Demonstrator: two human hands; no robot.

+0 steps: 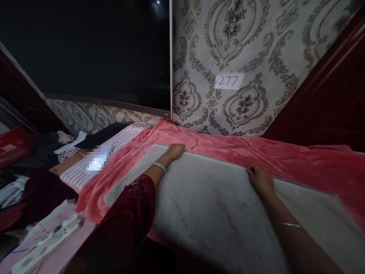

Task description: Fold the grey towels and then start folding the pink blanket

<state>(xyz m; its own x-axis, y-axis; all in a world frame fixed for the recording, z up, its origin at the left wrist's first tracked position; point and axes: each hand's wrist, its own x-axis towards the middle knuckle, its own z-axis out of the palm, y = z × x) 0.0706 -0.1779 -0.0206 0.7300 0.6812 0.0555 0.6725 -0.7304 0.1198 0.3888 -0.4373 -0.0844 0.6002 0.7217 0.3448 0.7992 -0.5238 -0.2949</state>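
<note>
Plainly, the grey mat (pixel 199 198) lay on the pink blanket (pixel 216 146), with its far edge running roughly along the blanket's far edge and its left end just inside the blanket's left edge. The left hand (pixel 176 151) was on the mat's far edge, near the far left corner, back upward and fingers bent together; whether they were pinching the mat I could not tell. The right hand (pixel 262 182) was farther along that same edge, well apart from the left, its thumb and fingers drawn together and pinching the border. A bracelet (pixel 160 166) circled the left wrist, and a thin bangle (pixel 289 224) the right forearm.

Against the blanket's left edge lay a striped cloth (pixel 74 177), bearing a glowing object (pixel 97 163) blurred past recognition. Beyond the near left corner, a white power strip (pixel 47 245) rested on pale pink fabric (pixel 81 232). Behind the far edge rose a patterned wall (pixel 242 45) with a "277" label (pixel 228 81), and a dark screen (pixel 94 53) stood above the far left corner.
</note>
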